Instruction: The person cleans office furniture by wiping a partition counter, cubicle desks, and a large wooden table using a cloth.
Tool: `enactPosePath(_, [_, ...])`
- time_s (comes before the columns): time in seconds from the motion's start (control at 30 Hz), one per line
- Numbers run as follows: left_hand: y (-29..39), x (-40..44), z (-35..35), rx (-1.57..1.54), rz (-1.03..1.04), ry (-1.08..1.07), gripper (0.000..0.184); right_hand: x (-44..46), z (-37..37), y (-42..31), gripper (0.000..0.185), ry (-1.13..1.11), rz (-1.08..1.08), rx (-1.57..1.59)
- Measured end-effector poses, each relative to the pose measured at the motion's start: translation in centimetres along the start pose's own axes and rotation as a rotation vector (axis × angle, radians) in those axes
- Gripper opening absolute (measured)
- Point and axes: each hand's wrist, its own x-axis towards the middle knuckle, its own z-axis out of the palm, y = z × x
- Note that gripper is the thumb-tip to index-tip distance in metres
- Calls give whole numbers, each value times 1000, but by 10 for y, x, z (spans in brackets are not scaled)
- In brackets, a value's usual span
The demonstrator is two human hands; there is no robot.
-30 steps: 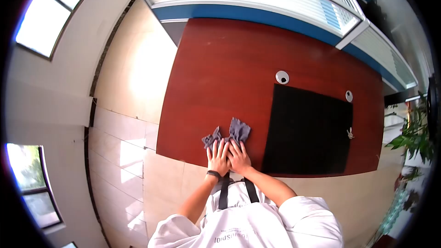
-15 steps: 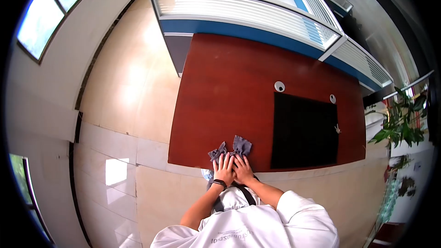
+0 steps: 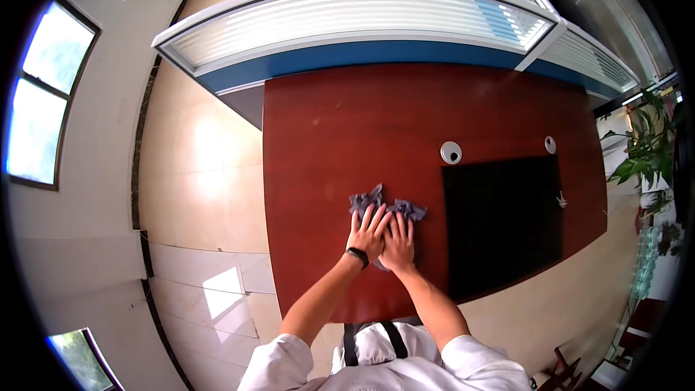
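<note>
A crumpled dark grey cloth (image 3: 410,209) lies on the reddish-brown desk (image 3: 326,137), bunching up past my fingertips on both sides. My left hand (image 3: 368,235), with a black band at the wrist, presses flat on it with its fingers stretched forward. Right beside it, my right hand (image 3: 397,245) also lies flat on the cloth, fingers extended. The two hands touch or overlap at the thumbs, and most of the cloth's middle is hidden under them.
A black desk mat (image 3: 503,224) lies to the right, with a small pale object (image 3: 562,200) on its right edge. Two round cable-hole covers (image 3: 451,152) sit behind it. A blue partition with a ribbed glass panel (image 3: 362,22) borders the far side. Leafy plants (image 3: 641,148) stand at right.
Both hands have slid the cloth forward, from the desk's near edge farther onto its surface. My arms are now more outstretched, and the camera view has shifted.
</note>
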Motion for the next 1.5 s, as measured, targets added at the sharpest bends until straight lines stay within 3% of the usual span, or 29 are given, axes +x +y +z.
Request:
enactPosePath(0.17, [-71,132,-11,34,153,127,63,129,10,17,60,66,195,-18])
enactPosePath(0.27, [-100,189,-13,8,146,156,62,189,15,31,61,90,191,-17])
enactPosePath(0.4, [-158,234,-17,0,5,239,58,275,28,27,53,177,33,5])
enactPosePath(0.57, [-274,223,-48,59,-229,270,56,368,69,-43,46,238,-259,161])
enactPosePath(0.7, [-330,165,-58,-5,-489,258,57,388,101,-111,38,188,-427,235])
enactPosePath(0.77, [-341,135,-48,29,-451,249,60,379,103,-123,36,147,-508,249])
enactPosePath(0.9, [-287,84,-48,-43,-539,284,64,323,90,-127,40,-31,-591,237])
enactPosePath(0.97, [-252,38,-41,13,-551,223,67,270,84,-131,42,-17,-633,152])
enactPosePath(1.2, [-66,-223,-23,-8,-741,-107,79,-23,63,-165,52,-359,-842,217])
enactPosePath(1.23, [-36,-257,-20,-33,-773,-142,81,-58,58,-160,54,-366,-894,290])
enactPosePath(1.3, [12,-306,-14,-165,-803,-164,82,-94,50,-140,38,-298,-965,559])
enactPosePath(1.37, [23,-296,-57,-373,-866,-352,73,-80,41,-117,26,-215,-1062,602])
enactPosePath(1.4, [13,-300,-51,-379,-788,-188,51,-60,39,-102,23,-187,-1070,573])
enactPosePath(1.43, [-2,-291,-50,-604,-811,34,31,-33,34,-96,24,-162,-1036,525])
enactPosePath(1.5, [-7,-219,-122,-725,-778,253,18,42,33,-78,26,-37,-859,378])
